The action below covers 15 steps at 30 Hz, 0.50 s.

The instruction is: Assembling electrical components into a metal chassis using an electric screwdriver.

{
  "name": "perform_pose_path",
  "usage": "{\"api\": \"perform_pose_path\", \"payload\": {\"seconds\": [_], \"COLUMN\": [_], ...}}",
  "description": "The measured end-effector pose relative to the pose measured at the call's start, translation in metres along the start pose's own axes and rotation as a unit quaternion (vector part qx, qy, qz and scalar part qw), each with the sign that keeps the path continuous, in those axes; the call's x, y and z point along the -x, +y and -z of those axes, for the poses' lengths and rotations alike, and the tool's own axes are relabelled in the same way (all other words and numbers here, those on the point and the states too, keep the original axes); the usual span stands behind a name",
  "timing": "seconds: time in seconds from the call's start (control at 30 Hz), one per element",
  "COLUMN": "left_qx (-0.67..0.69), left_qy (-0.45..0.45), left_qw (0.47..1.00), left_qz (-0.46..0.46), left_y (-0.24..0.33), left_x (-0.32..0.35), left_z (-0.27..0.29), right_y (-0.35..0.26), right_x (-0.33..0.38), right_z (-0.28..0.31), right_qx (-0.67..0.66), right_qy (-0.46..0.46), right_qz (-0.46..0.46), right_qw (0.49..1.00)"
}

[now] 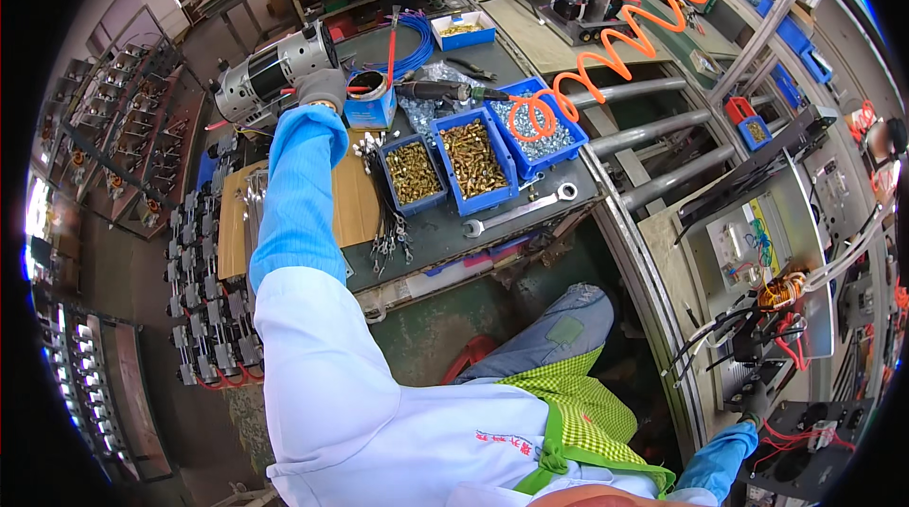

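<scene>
My left arm, in a light blue oversleeve, reaches over the workbench, and my grey-gloved left hand (323,88) is closed beside an open can (369,81) set in a blue box (370,112). A short red piece shows between the fingers and the can; what it belongs to is hidden. Just past the hand lies a silver cylindrical motor (276,73). A red-handled stick (391,54) stands upright by the can. At the far lower right, my gloved right hand (756,403) touches the dark lower edge of an open electrical unit (757,251); its fingers are hard to see.
Blue bins hold brass fasteners (472,159) and silver fasteners (536,124). A wrench (519,211) lies at the bench's front edge. An orange coiled hose (615,48) hangs over a roller conveyor (653,133). Racks of metal parts (115,119) stand left. A black wired panel (805,450) sits beside my right hand.
</scene>
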<state>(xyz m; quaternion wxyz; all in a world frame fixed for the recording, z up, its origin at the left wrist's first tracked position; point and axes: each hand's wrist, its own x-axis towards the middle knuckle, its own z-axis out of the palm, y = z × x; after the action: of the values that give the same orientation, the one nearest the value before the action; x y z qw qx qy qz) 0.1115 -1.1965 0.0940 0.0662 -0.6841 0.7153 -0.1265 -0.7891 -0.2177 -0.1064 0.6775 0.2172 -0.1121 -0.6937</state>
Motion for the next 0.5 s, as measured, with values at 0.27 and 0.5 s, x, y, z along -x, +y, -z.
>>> {"api": "perform_pose_path", "payload": {"seconds": [0.27,0.5], "left_qx": [0.065,0.187], "left_qy": [0.001,0.037], "left_qw": [0.996,0.980], "left_qz": [0.065,0.055], "left_y": [-0.060,-0.066], "left_x": [0.052,0.069], "left_z": [0.020,-0.001], "right_y": [-0.019,0.006], "right_x": [-0.036,-0.020], "right_z": [0.040,0.024], "right_qx": [-0.224,-0.459], "right_qy": [-0.137,-0.323], "right_qz": [-0.142,-0.235], "right_qw": [0.954,0.794]}}
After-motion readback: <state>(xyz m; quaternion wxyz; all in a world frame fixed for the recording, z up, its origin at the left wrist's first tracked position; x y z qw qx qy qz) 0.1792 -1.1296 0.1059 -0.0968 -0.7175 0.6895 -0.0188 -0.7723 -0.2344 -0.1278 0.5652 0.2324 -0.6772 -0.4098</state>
